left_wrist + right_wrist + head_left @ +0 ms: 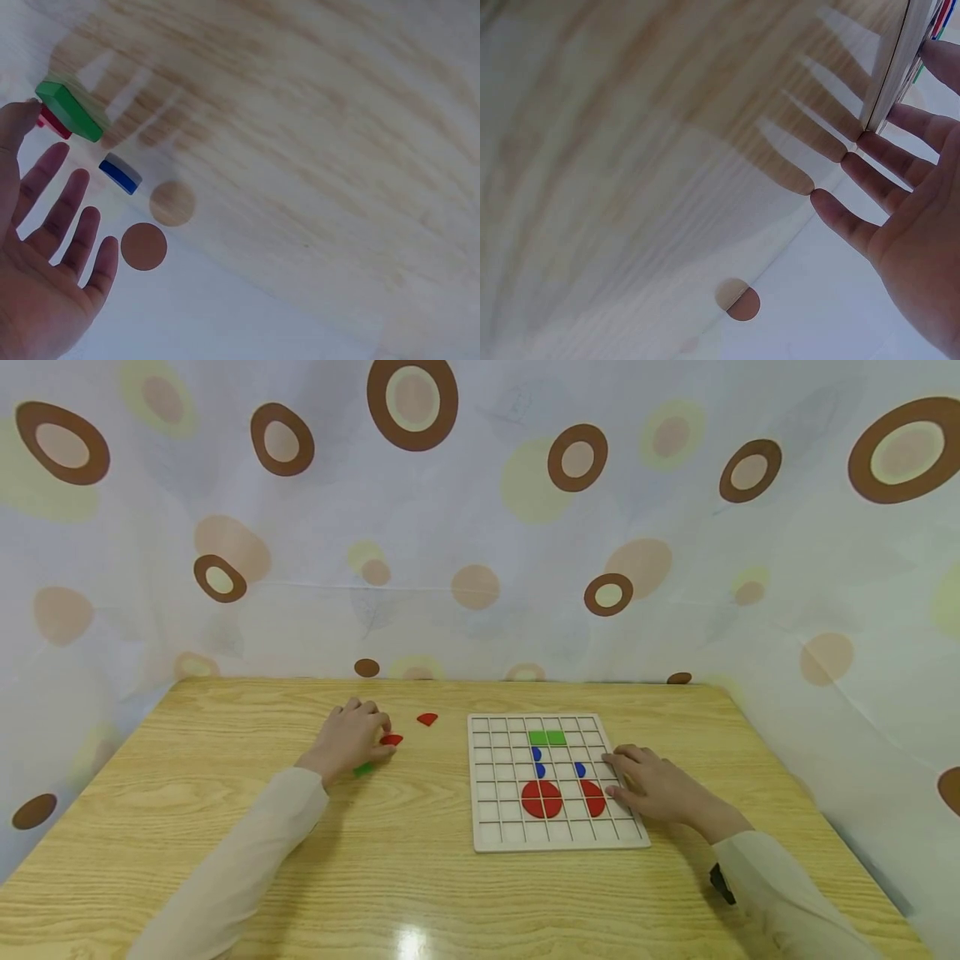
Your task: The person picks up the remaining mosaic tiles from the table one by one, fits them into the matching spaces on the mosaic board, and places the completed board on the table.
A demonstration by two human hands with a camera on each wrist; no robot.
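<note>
My left hand [348,739] is at the table's left, fingers slightly bent and spread. A red quarter-round piece [392,740] lies between its thumb and index fingertips. A green piece [69,111] and a blue piece [120,173] lie near these fingers in the left wrist view; the blue one is hidden in the head view. My right hand [652,783] rests at the right edge of a white grid board [495,835], thumb over its edge and other fingertips on the table. The board carries two green squares [547,737], three blue half-rounds [540,771] and red pieces [542,799].
Another red quarter-round [427,718] lies on the wooden table [390,877], between the left hand and the board. A patterned curtain [465,635] hangs behind the table and along both sides. A dark strap [722,885] shows at the right sleeve.
</note>
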